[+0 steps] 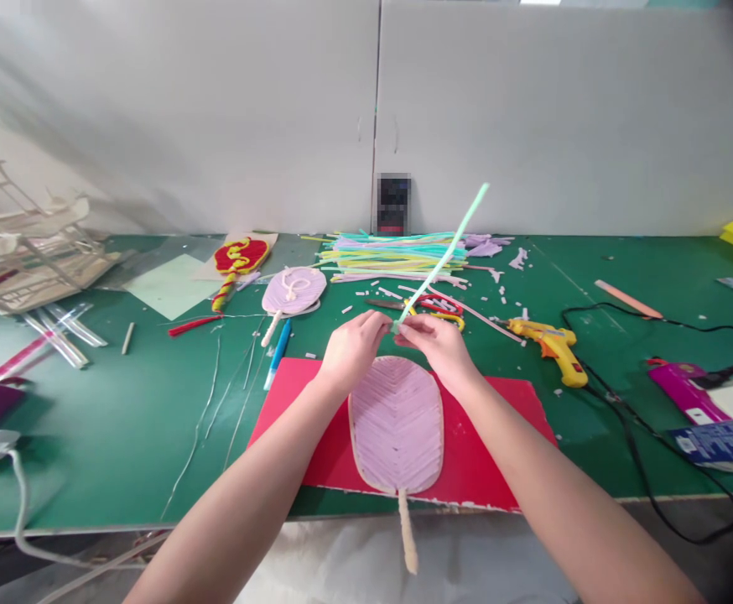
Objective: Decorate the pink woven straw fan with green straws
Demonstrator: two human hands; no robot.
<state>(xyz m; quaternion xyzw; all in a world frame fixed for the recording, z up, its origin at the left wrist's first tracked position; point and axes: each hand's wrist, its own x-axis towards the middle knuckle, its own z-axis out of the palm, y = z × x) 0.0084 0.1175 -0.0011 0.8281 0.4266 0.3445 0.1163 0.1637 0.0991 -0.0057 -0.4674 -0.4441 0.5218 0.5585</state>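
My left hand [355,351] and my right hand [437,344] meet above the top of a lilac fan [397,428], both with fingers pinched. Between them they grip the lower end of a mint-green pipe cleaner [451,247], whose long free part slants up to the right. That gripped end looks bent or curled, though my fingertips partly hide it. Beneath my hands the fan lies on a red board [498,428], its cream-wrapped handle [408,537] hanging over the table's front edge. Just behind my hands rest scissors [445,312] with red and yellow handles.
Pipe cleaners [392,256] lie heaped at the back by a propped phone [393,204]. A yellow glue gun [555,348] with a black cord sits right, near a purple power strip [687,390]. Leftward are a small lilac fan [294,291], a red-and-yellow fan [241,254] and a blue pen [280,346].
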